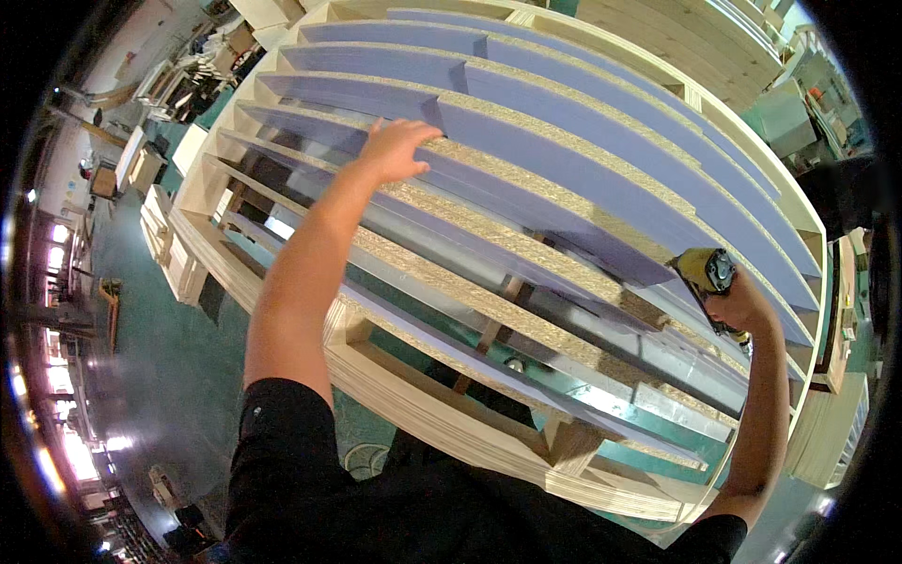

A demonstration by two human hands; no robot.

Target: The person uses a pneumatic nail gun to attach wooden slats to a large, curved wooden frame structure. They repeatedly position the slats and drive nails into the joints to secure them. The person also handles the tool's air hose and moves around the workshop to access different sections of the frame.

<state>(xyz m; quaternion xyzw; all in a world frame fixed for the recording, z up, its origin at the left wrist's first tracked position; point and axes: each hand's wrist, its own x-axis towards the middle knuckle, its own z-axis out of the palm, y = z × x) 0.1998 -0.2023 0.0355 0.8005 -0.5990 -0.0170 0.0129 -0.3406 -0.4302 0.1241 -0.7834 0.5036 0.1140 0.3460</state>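
Note:
My left hand (399, 150) lies over the top edge of a chipboard slat (526, 188) with purple-blue faces. Its fingers reach the far side while the thumb is on the near side, gripping the slat. On the right, my right hand (738, 305) is wrapped around a yellow and black nail gun (707, 270). The gun's nose is close to a slat near the right end of the frame; whether it touches cannot be made out. Several similar slats stand on edge, side by side, inside a pale wooden frame (423, 390).
A thin yellowish hose (722, 465) hangs beside my right forearm. Through the gaps between slats show a dark beam and the green floor (202, 376). Stacked boards (676, 38) stand at the far right, with wooden pieces (174, 249) to the left of the frame.

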